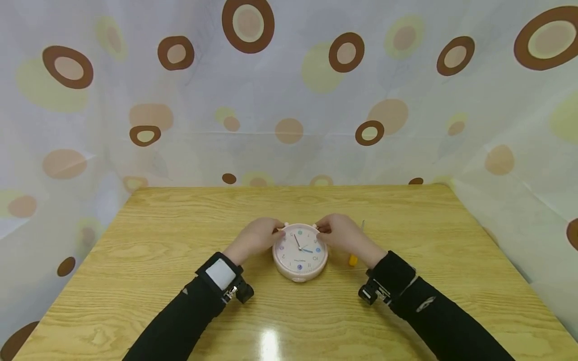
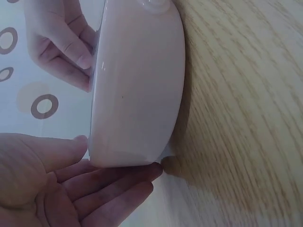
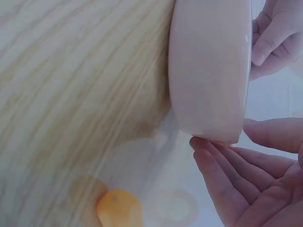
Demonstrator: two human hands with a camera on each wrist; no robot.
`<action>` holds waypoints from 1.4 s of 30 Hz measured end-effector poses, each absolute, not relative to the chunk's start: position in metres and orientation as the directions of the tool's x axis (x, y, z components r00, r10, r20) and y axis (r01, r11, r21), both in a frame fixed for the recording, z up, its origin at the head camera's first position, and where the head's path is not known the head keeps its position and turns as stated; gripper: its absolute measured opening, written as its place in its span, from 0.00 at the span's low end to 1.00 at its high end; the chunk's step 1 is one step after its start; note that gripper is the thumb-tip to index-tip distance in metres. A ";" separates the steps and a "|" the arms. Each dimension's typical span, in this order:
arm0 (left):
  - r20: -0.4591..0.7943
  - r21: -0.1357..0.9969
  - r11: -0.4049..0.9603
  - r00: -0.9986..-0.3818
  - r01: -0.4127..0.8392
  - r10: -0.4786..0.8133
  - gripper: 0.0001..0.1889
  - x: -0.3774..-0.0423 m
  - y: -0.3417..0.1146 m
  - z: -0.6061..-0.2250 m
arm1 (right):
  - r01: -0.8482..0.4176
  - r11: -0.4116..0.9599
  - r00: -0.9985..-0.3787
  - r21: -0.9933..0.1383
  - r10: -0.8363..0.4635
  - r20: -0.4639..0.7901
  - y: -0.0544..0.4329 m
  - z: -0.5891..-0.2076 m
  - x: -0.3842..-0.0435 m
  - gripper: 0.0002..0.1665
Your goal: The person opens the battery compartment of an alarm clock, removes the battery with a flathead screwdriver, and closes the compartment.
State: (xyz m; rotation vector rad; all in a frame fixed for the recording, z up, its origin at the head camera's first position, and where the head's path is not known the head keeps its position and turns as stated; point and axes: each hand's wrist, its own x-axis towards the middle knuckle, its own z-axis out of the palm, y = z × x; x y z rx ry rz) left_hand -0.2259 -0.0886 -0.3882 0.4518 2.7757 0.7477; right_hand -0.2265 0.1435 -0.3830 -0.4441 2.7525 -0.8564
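A round pale pink alarm clock (image 1: 300, 253) lies face up on the table, its dial turned so the 12 is nearest me. Two small feet stick out at its far edge. My left hand (image 1: 259, 235) pinches the clock's far left rim, thumb on the face side and fingers against the outer side. At the far right rim, my right hand (image 1: 345, 233) grips it the same way. The left wrist view shows the clock's smooth side wall (image 2: 137, 90) with the left fingers (image 2: 111, 189) touching its end. The clock's back is hidden.
A screwdriver with an orange handle (image 1: 353, 260) lies just right of the clock, partly covered by my right hand. The wood-grain table (image 1: 180, 215) ends at a white curtain (image 1: 289, 90) with brown and beige circles. Wrist cameras sit on both black sleeves.
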 end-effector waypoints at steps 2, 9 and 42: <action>-0.141 0.519 0.823 -0.926 0.233 0.351 0.20 -0.226 -0.088 -0.388 | -0.211 0.790 -0.933 -0.576 -0.338 -0.122 0.142 -0.381 -0.227 0.21; -0.113 0.563 0.788 -0.922 0.247 0.370 0.20 -0.226 -0.089 -0.386 | -0.220 0.794 -0.940 -0.567 -0.328 -0.093 0.140 -0.377 -0.226 0.21; 0.071 0.737 0.627 -0.951 0.253 0.300 0.29 -0.210 -0.094 -0.377 | -0.326 0.707 -0.928 -0.627 -0.365 0.071 0.155 -0.370 -0.213 0.24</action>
